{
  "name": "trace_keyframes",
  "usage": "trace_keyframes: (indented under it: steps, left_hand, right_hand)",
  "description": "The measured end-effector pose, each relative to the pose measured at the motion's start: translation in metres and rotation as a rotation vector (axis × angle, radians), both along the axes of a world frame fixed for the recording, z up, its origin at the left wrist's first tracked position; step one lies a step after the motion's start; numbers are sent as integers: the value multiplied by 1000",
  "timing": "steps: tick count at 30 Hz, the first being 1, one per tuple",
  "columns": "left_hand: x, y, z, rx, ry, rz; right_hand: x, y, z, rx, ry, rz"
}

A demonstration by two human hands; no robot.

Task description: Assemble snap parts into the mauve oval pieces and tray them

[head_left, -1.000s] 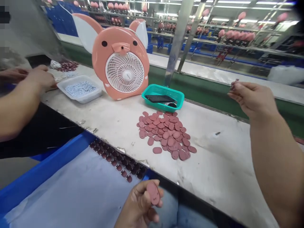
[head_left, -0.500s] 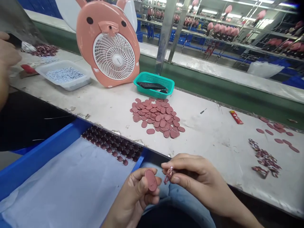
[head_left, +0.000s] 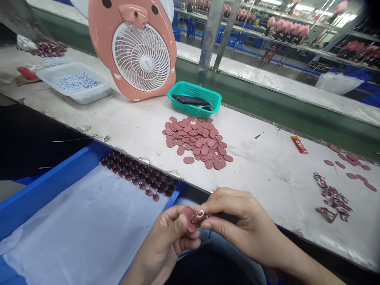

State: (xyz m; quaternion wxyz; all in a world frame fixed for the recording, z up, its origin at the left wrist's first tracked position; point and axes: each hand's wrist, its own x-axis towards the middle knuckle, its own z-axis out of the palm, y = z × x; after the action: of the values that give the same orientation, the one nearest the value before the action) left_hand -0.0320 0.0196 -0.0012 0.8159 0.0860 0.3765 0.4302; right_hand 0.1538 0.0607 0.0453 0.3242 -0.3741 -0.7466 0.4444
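Between its thumb and fingers my left hand (head_left: 170, 233) pinches a reddish-brown oval disc (head_left: 188, 217) by its edge. My right hand (head_left: 237, 217) is closed on a small brown-and-white part (head_left: 198, 216), which overlaps the face of the disc; whether the two are joined I cannot tell. Both hands are above my lap, just in front of the table edge. Similar oval discs lie in a pile (head_left: 198, 140) on the table. A heap of small brown-and-white parts (head_left: 334, 200) lies to the right.
A blue bin (head_left: 68, 168) at the left holds rows of dark assembled pieces (head_left: 142, 174) on a white sheet. On the table stand a pink fan (head_left: 102, 51), a green basket (head_left: 194, 111) and a tray of small pale bits (head_left: 89, 97). A red wrapper (head_left: 299, 145) lies at the right.
My right hand has moved left and brought the small part against the disc in my left hand. A co-worker's hand at the far left has gone out of view.
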Motion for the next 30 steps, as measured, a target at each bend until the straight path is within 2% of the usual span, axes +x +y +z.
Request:
trace_keyframes:
  steps: [5, 12, 23, 26, 30]
  left_hand:
    - [1, 1, 3, -41, 29, 39]
    - [-4, 0, -4, -19, 0, -2]
    - [-2, 1, -5, -20, -6, -21]
    - [0, 0, 0, -31, 4, -8]
    - [3, -2, 15, -51, 27, 28]
  right_hand:
    - [0, 2, 3, 3, -25, 32]
    - [1, 4, 4, 26, -32, 70]
    - [1, 9, 7, 112, -97, 156]
    - [2, 6, 9, 145, -94, 175]
    - [6, -1, 14, 181, -77, 173]
